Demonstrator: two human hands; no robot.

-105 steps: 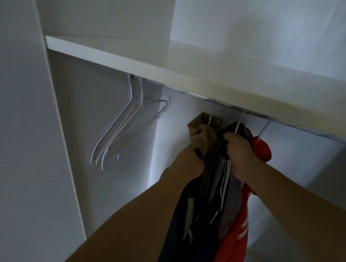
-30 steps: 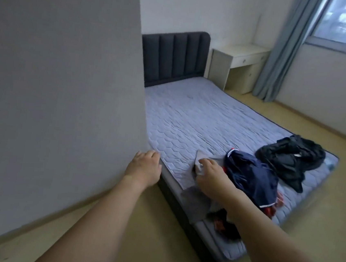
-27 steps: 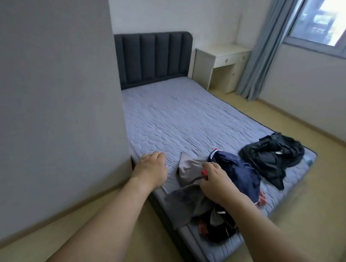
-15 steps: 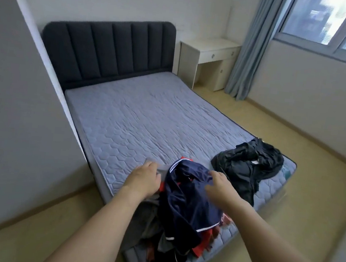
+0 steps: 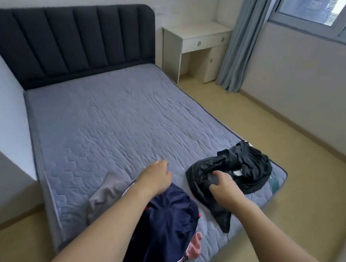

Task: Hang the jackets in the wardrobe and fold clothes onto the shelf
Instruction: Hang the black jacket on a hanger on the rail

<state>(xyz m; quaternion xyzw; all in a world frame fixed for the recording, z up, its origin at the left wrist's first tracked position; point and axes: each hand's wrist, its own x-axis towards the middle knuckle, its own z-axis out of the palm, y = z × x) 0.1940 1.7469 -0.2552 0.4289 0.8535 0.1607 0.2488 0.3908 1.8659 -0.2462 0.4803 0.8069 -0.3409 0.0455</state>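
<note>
Your right hand (image 5: 222, 188) had its fingers curled into the crumpled black jacket (image 5: 230, 175) at the bed's (image 5: 113, 124) five o'clock corner, probably to lift it for hanging, while your left hand (image 5: 156, 177), loosely curled and empty, hovered beyond the navy garment (image 5: 163, 230).

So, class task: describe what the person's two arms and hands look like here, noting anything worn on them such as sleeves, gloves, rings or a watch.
Both forearms are bare as far as the picture shows: no sleeve cuff comes into view. The left hand and the right hand wear no gloves, and no watch, bracelet or ring is visible on the wrists or fingers. There are no markings or bandages to see.
</note>
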